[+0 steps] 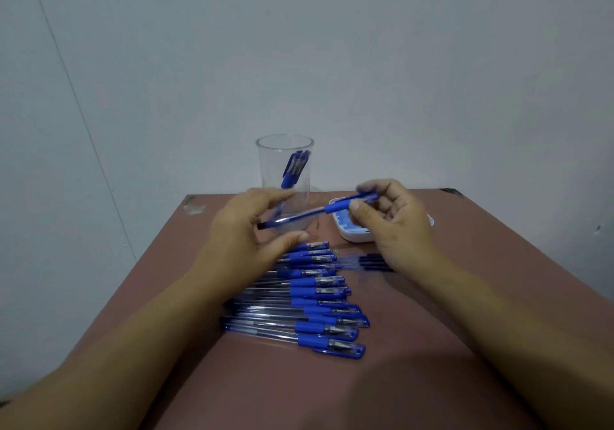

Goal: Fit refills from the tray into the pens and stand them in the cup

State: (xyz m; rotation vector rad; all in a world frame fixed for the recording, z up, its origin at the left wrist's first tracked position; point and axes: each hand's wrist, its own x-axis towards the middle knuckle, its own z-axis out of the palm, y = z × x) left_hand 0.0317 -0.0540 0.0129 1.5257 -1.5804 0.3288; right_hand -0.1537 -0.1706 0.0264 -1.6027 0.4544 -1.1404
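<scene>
- Nearest on the tabletop (432, 346), between the 2 forearms, lies a row of pens (309, 303), side by side, blue caps to the right. Their left ends come close to the left edge of the tabletop.
- Just to the right of the row's far end lie a few dark thin pieces (373, 261); they are too blurred to name with certainty.
- Above the row, the right hand (395, 220) pinches 1 pen (305, 214) at its blue end, between thumb and fingers, and holds it in the air, almost level.
- The left hand (246, 233) curves around the other, dark end of this pen. I cannot tell if its fingers really touch it.
- The pen seems to be already closed, so the step in hand is probably to check it and stand it in the cup. To do it well, turn it upright first and lower it straight, not drop it.
- The white tray (352, 235) is partly hidden behind the right hand, near the far edge.
- The clear cup (284, 150) stands behind the left hand, also close to the far edge, with a few pens in it (294, 168), leaning. A push from the hand could move it toward the edge, so come from above.
- The right side of the tabletop gives more open room than the left.
</scene>
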